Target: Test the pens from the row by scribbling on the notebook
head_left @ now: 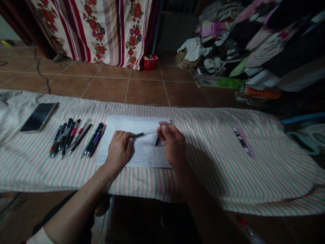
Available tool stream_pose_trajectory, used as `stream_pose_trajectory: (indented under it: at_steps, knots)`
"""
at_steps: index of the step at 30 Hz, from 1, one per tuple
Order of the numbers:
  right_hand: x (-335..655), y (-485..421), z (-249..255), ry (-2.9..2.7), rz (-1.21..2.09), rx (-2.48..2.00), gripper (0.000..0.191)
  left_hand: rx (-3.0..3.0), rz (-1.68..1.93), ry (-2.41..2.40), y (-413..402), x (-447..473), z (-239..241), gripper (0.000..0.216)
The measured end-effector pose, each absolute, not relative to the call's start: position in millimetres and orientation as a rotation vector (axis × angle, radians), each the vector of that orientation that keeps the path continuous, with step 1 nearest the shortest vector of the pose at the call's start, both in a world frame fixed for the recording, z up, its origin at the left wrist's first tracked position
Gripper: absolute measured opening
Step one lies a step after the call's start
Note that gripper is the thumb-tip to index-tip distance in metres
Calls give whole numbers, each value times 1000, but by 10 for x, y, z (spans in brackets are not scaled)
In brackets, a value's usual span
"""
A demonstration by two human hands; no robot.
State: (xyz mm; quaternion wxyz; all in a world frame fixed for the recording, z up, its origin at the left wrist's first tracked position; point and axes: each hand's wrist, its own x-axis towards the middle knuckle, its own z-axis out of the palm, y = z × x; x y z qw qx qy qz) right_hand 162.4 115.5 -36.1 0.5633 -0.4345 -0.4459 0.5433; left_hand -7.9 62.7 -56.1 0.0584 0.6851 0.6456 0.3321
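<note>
Over the middle of a written-on sheet of paper (142, 156), a slim pen (149, 131) with a black section and a clear, thin length stretches between both hands. My left hand (120, 149) is closed around its black end. My right hand (172, 140) pinches the other end between thumb and fingertips, near a small yellow bit. A short black piece (157, 140) shows just below the right fingers; whether they hold it I cannot tell. Left of the paper, several pens (67, 137) lie side by side, with another bunch of pens (95, 139) nearer the sheet.
A striped cloth (208, 135) covers the long surface. On it are a phone (39, 117) at far left and two slim items, a black-and-white one (241, 139) and a pink one (245, 142), at right. Beyond stand a red basket (150, 62) and piled clothes (215, 34).
</note>
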Motion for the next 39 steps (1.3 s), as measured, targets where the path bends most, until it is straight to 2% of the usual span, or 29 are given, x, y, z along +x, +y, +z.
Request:
stream_pose_trajectory:
  at_steps: [7, 17, 39]
  knots:
    - [1621, 1152, -380, -1050, 1304, -1019, 20, 2055, 1018, 1962, 628, -59, -549, 24]
    - [1549, 1110, -422, -1156, 1316, -1125, 27, 1960, 1044, 1874, 620, 6, -524, 22]
    - [1544, 1110, -394, -1153, 1277, -1129, 24, 1891, 1048, 1827, 605, 34, -519, 21]
